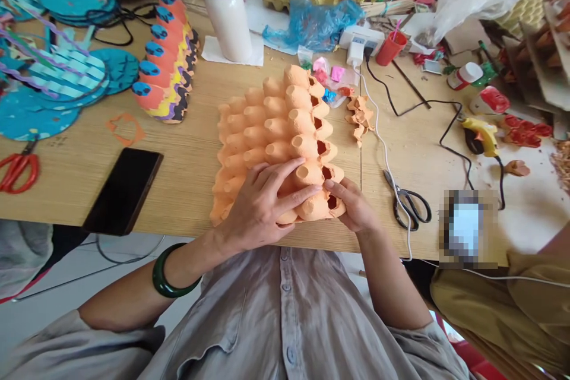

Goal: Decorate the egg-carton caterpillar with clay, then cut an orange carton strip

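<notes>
An orange egg tray (256, 130), its cups pointing up, lies before me at the table's front edge. Along its right side runs a row of cups (327, 148) with dark openings in their walls. My left hand (262, 205) lies over the near right part, fingers among the cups and thumb at the near edge, gripping it. My right hand (358, 208) is closed on the near right corner, thumb on a cup by one of the openings. Its other fingers are hidden under the tray. Torn orange scraps (360, 117) lie just beyond, to the right.
A dark phone (124, 190) and red-handled scissors (20, 169) lie left; black scissors (409, 199) and a white cable (378, 124) lie right. A painted carton piece (167, 65), a white bottle (227, 12) and a yellow glue gun (481, 136) stand or lie farther off. Someone sits at right.
</notes>
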`<state>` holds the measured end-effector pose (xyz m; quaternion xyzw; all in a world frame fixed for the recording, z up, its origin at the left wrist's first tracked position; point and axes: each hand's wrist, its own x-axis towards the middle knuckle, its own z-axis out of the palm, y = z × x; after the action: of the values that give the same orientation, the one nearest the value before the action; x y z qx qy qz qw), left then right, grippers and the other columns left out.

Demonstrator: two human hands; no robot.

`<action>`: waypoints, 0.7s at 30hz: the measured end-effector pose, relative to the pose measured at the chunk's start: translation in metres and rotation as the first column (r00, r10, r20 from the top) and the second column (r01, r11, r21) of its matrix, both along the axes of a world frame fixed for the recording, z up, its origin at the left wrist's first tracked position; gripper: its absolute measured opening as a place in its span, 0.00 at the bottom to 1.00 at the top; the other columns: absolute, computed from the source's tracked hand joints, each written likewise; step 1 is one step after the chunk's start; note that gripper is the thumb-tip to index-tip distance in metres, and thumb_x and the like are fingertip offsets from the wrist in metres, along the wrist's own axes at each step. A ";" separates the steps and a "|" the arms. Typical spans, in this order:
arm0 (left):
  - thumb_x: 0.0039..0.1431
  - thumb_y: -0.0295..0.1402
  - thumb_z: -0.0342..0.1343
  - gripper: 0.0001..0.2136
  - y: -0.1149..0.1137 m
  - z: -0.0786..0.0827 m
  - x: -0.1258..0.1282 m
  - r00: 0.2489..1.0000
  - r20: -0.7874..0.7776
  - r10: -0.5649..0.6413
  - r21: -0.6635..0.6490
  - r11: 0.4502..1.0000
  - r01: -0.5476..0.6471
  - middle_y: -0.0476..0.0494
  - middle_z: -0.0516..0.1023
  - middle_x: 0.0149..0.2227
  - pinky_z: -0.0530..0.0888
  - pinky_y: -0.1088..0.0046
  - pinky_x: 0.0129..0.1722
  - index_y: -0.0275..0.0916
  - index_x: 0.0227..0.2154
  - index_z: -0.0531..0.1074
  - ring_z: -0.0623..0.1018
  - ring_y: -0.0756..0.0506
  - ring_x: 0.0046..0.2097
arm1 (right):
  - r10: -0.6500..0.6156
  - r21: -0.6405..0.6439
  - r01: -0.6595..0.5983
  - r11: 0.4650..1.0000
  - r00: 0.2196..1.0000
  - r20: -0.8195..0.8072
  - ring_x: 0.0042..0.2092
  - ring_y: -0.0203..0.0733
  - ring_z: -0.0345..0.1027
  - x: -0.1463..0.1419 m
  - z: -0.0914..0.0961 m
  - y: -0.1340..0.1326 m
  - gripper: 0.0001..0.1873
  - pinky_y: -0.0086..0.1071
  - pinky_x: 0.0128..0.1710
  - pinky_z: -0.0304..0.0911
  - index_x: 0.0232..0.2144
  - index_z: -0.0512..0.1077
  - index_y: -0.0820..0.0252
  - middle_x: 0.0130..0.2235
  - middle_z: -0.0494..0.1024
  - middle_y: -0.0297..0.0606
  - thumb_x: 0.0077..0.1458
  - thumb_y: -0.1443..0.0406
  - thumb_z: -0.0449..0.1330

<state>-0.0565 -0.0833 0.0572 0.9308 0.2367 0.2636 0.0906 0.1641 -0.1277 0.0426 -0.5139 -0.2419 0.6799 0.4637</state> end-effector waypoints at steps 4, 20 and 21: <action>0.54 0.28 0.64 0.31 -0.003 -0.002 0.003 0.996 -0.094 0.005 -0.007 1.000 -0.005 0.27 0.63 0.68 0.68 0.46 0.60 0.44 0.63 0.69 0.71 0.30 0.63 | -0.044 0.105 -0.001 0.994 0.904 0.425 0.37 0.42 0.73 0.008 0.011 -0.002 0.22 0.33 0.36 0.69 0.39 0.74 0.59 0.37 0.80 0.39 0.48 0.53 0.73; 0.54 0.27 0.64 0.31 -0.006 0.001 0.005 0.994 -0.111 0.000 -0.070 0.997 -0.008 0.31 0.63 0.68 0.69 0.47 0.61 0.46 0.63 0.69 0.71 0.31 0.62 | 0.184 0.044 -0.226 0.973 0.880 0.438 0.30 0.39 0.72 0.043 0.009 -0.006 0.26 0.31 0.29 0.68 0.49 0.74 0.60 0.31 0.79 0.33 0.52 0.54 0.72; 0.54 0.27 0.64 0.32 -0.006 0.001 0.006 0.994 -0.113 -0.001 -0.073 0.997 -0.007 0.30 0.62 0.69 0.68 0.46 0.61 0.45 0.63 0.69 0.71 0.31 0.63 | 0.179 0.039 -0.208 0.977 0.911 0.372 0.34 0.40 0.75 0.042 0.010 -0.006 0.27 0.32 0.32 0.70 0.50 0.74 0.58 0.35 0.81 0.36 0.52 0.54 0.72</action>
<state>-0.0508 -0.0892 0.0583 0.9398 0.2524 0.2019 0.1109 0.2058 -0.1332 0.0521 -0.5865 -0.4002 0.6048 0.3605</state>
